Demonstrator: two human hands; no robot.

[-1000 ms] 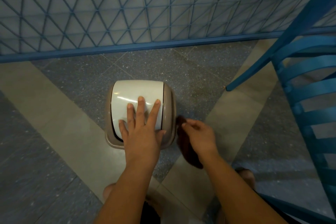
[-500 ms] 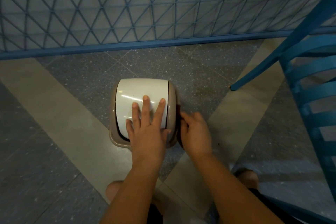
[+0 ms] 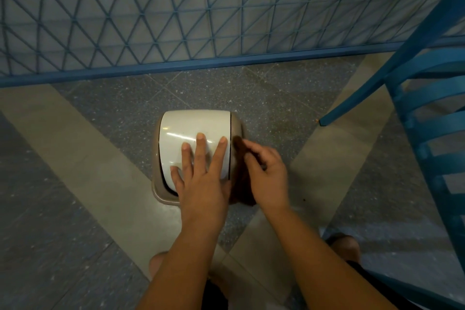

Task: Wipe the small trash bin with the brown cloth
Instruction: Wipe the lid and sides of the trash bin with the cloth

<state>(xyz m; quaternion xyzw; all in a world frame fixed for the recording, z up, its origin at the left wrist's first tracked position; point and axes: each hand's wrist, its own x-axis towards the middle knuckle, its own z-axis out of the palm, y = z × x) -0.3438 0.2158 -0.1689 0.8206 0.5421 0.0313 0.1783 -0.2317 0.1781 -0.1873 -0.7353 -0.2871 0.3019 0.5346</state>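
A single head-worn camera looked steeply down from above at the floor, close over both forearms, facing a blue fence ahead.

Floor: dark speckled stone tiles crossed by lighter beige bands that meet in a V near the bottom centre. Blue fence runs across the top, thin wire in a triangle pattern, with a solid blue rail along its base where it meets the floor. Blue chair at the right edge, slatted, one leg angled down to the floor, its tip on the dark tile beside a beige band.
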